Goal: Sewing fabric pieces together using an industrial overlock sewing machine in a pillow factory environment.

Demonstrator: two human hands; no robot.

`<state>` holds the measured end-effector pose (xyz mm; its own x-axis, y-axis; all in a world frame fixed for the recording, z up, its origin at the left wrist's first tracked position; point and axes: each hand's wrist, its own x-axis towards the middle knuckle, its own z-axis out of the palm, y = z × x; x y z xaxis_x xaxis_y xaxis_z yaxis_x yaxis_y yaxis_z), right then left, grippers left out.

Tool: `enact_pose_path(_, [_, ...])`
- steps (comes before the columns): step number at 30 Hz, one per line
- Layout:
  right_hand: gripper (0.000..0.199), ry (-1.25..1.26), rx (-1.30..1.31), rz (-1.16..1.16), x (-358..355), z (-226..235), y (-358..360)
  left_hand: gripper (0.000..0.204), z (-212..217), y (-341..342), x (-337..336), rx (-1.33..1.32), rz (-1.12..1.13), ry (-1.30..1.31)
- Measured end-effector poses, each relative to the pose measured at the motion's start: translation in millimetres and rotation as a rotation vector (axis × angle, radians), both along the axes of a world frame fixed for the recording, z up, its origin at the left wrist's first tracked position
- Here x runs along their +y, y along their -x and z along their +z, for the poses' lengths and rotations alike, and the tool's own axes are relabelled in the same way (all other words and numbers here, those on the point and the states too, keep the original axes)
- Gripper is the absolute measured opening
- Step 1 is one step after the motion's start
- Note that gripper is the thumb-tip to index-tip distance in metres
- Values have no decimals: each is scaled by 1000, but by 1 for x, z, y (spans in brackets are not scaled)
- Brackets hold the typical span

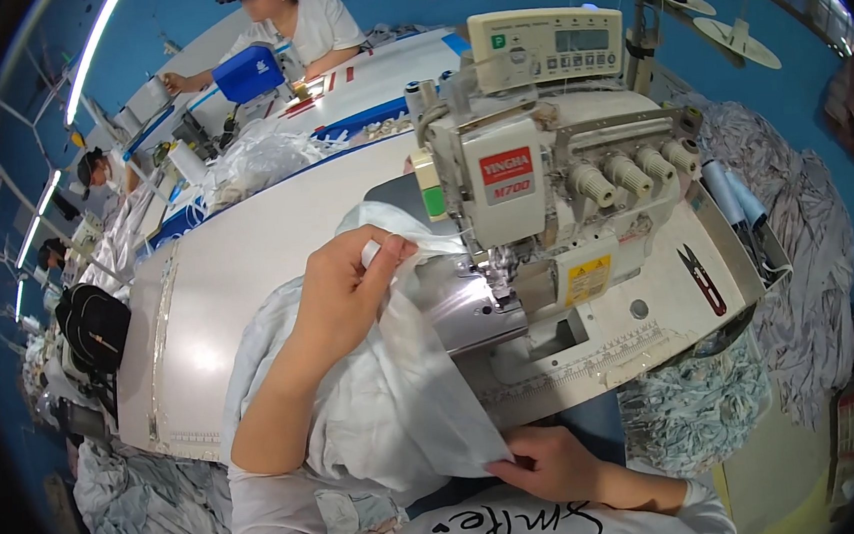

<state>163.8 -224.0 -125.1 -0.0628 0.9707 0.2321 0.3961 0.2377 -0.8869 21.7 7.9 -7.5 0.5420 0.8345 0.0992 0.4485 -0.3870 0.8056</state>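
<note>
A pale, thin piece of fabric (359,423) hangs over the front of the sewing table and across my lap. Just left of the needle area of the overlock sewing machine (501,186), my left hand (348,288) pinches a bunched edge of it. From that pinch a strip of the cloth runs to the machine's presser foot (496,272). My right hand (553,468) is lower, close to my body, with thumb and fingers closed on the fabric's lower corner. Between the two hands the cloth edge is stretched in a slanting line.
Red-handled thread snips (703,280) lie on the table right of the machine. A control box (548,49) sits on top. Heaps of grey fabric (781,239) stand at the right, with more fabric (166,518) lower left. A black bag (93,323) hangs at the left. Co-workers sit beyond.
</note>
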Motion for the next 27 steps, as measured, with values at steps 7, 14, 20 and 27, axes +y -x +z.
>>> enact_pose_path(7, [24, 316, -246, -157, -29, -5, -24, 16, -10, 14, -11, -126, -317, -480])
enact_pose_path(14, [38, 232, 244, -347, 20, 58, 9, 27, -19, 31, -9, -77, -515, -1003])
enact_pose_path(20, [24, 561, 420, -33, 8, 14, 9, 30, -19, 35, -26, -67, -552, -865])
enact_pose_path(27, [20, 349, -73, -191, -8, 16, -18, 42, -16, 22, -52, 9, -665, -785])
